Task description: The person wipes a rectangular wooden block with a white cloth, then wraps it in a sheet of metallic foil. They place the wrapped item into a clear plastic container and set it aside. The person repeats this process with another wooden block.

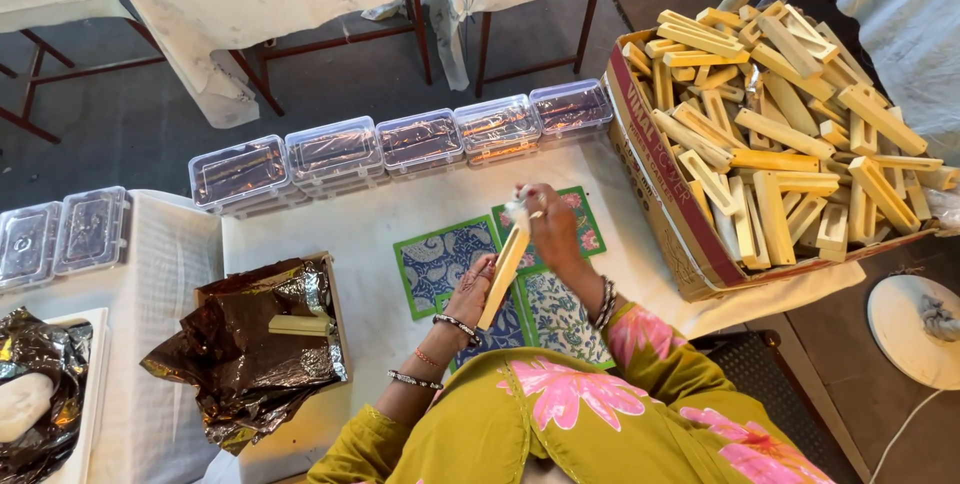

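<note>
Head view looks straight down on a person in a yellow-green floral garment seated at a white-covered tabletop (pixel 340 229). Their left hand (pixel 474 289) keeps a clenched grip on the lower end of a pale wooden stick (pixel 503 269), which tilts up toward the right hand (pixel 548 224). That hand is closed on a small white cloth (pixel 518 208) pressed against the stick's upper end (how much of the cloth is tucked inside the fingers cannot be told). Under both hands lie patterned tiles (pixel 445 259) with green borders and blue-and-white designs. To the person's right an open cardboard box (pixel 655 179) is heaped with many similar sticks. A row of clear plastic containers (pixel 400 144) lines the far edge of the tabletop. On the person's left, crumpled brown foil (pixel 245 344) fills a shallow box, with one more stick lying on it.
</note>
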